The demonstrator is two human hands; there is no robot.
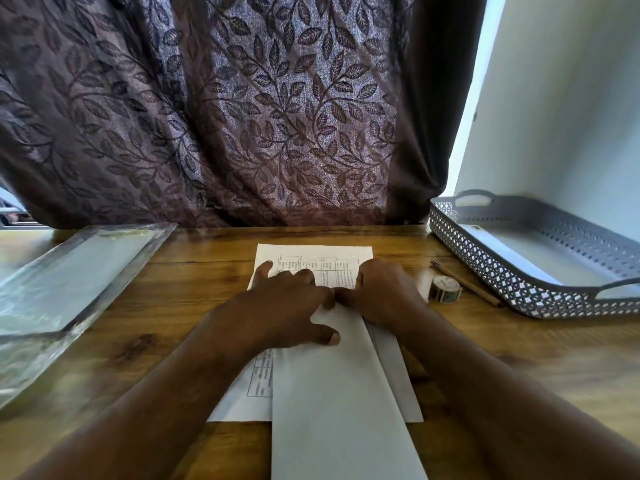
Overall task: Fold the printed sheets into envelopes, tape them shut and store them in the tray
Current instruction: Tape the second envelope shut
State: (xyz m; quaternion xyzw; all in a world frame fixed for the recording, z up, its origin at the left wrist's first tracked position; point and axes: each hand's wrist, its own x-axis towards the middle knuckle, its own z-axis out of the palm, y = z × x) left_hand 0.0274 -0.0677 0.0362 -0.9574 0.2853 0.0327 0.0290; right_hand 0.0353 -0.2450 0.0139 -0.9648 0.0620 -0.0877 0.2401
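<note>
Both hands are down on the printed sheet (pixel 311 393) mid-table, left hand (pixel 287 306) spread flat, right hand (pixel 384 292) bent so I can't tell if it's pinching, so folding's barely begun, with grey tray (pixel 485 271) and little tape roll (pixel 445 288) apparently still waiting.

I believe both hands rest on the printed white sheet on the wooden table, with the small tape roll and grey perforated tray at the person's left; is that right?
Not quite: the head view shows the small tape roll and grey perforated tray at the person's right. The left hand and right hand do rest on the printed white sheet on the wooden table.
</note>
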